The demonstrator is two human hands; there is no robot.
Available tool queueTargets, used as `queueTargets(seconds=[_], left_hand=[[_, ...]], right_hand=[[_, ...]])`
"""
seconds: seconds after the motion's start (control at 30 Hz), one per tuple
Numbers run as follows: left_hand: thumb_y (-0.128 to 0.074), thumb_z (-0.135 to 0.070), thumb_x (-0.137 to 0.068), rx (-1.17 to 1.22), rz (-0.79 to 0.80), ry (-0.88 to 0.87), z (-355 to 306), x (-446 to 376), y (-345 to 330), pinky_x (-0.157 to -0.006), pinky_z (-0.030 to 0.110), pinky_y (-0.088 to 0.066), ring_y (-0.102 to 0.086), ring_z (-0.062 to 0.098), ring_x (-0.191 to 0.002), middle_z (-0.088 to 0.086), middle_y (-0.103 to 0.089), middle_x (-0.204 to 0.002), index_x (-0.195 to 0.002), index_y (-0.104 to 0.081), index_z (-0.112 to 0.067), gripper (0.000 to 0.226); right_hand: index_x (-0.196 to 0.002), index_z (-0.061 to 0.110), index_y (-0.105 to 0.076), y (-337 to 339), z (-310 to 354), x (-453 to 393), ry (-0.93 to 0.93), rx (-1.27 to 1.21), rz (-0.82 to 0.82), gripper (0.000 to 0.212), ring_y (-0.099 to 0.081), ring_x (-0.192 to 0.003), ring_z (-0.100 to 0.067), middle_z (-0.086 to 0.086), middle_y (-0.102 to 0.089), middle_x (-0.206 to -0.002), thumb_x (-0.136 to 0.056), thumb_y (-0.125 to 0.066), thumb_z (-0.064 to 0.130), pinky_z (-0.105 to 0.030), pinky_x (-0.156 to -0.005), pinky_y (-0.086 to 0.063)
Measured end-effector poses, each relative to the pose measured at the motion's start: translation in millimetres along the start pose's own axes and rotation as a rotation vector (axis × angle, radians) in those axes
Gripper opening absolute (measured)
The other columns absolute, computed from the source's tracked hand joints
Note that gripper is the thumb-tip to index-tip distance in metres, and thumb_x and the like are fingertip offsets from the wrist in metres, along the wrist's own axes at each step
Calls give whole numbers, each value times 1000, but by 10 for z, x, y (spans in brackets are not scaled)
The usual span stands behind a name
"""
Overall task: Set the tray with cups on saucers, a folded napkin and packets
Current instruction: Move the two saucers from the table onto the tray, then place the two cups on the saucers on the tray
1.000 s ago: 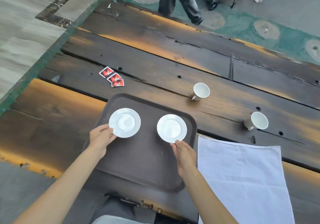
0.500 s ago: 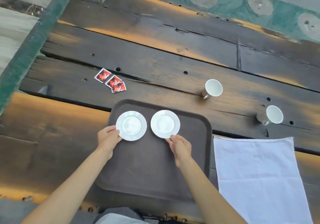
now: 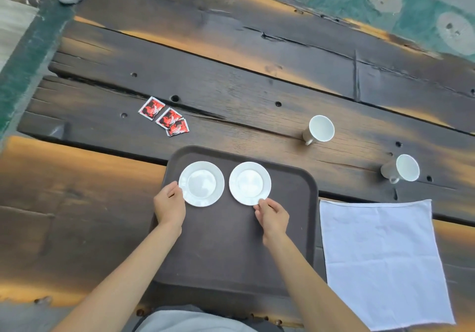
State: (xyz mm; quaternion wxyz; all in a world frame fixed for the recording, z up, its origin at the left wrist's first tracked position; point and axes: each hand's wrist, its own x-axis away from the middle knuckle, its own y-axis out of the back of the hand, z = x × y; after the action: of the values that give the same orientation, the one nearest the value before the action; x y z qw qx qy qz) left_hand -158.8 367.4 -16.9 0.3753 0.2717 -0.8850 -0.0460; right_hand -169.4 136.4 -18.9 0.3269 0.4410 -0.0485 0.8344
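On tray (image 3: 295,228), left hand (image 3: 169,204), right hand (image 3: 272,213) each pinch flat saucer rim.

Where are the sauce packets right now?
In the head view, the three red packets lie on the wooden table, off the tray, just beyond its far-left corner, far left of both cups.
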Motion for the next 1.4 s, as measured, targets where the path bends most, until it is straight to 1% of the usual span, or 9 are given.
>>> queueTargets(seconds=[0.03,0.1,0.13,0.23,0.37,0.63,0.9,1.27,1.4], left_hand=[[-45,-7,-82,-25,-9,-20,-5,19,20,-64,31,-41,-25,1,-87,-7,-27,-95,-84,-29,-5,17],[-48,-4,-87,-29,5,14,-41,32,53,-97,38,-48,-54,19,-122,10,-56,-131,-118,-56,6,33],[-49,-4,-89,-28,29,31,-63,49,78,-105,37,-45,-64,23,-114,3,-69,-123,-125,-62,-2,38],[-51,-5,-90,-48,104,-22,-119,81,144,-89,28,-45,-57,14,-104,-8,-63,-105,-98,-70,-23,28],[-50,-9,-92,-172,83,-146,-240,201,163,-91,24,-39,-56,9,-107,-14,-61,-111,-126,-66,-18,39],[-54,-12,-97,-233,283,-383,-587,411,-443,-97,29,-46,-64,13,-107,-2,-71,-119,-117,-70,-18,26],[-57,-19,-93,-240,496,-406,-905,745,-1652,-81,34,-58,-73,11,-76,0,-74,-100,-102,-68,-29,18],[-52,-27,-100,-443,560,-294,-1068,631,-2985,-75,33,-58,-70,18,-94,6,-63,-113,-135,-47,-23,35],[-45,-27,-104,-518,589,-297,-1061,555,-3216,-78,33,-57,-70,23,-95,9,-66,-118,-122,-58,-14,26]], right_hand=[[-105,10,-71,-6,6,17,3,3,-1,14,-78,-81,-11,-7,-77,-100,-91,-72,12,-14,-63,-57],[-105,9,-71,-4,7,37,8,13,12,14,-77,-87,-14,-9,-77,-102,-92,-71,12,-16,-67,-58],[-107,8,-70,5,8,45,11,22,21,15,-77,-89,-15,-10,-77,-104,-92,-71,12,-17,-69,-59],[-112,6,-69,56,79,111,22,54,54,19,-76,-94,-16,-11,-75,-108,-94,-67,10,-20,-72,-59],[-120,10,-66,247,240,209,82,78,92,23,-74,-99,-16,-7,-72,-113,-97,-63,13,-21,-67,-58],[-112,18,-70,875,737,149,160,-7,119,16,-75,-92,-14,-1,-73,-107,-96,-65,18,-23,-66,-59],[-108,14,-69,1817,1413,-444,170,-143,49,14,-74,-92,-17,-4,-75,-100,-97,-65,23,-27,-71,-59],[-107,18,-68,2639,2030,-1508,113,-273,-78,12,-70,-75,-9,0,-74,-95,-97,-61,18,-25,-66,-56],[-117,20,-64,2705,2140,-1787,112,-281,-75,20,-71,-80,-10,2,-74,-97,-98,-60,19,-26,-71,-56]])
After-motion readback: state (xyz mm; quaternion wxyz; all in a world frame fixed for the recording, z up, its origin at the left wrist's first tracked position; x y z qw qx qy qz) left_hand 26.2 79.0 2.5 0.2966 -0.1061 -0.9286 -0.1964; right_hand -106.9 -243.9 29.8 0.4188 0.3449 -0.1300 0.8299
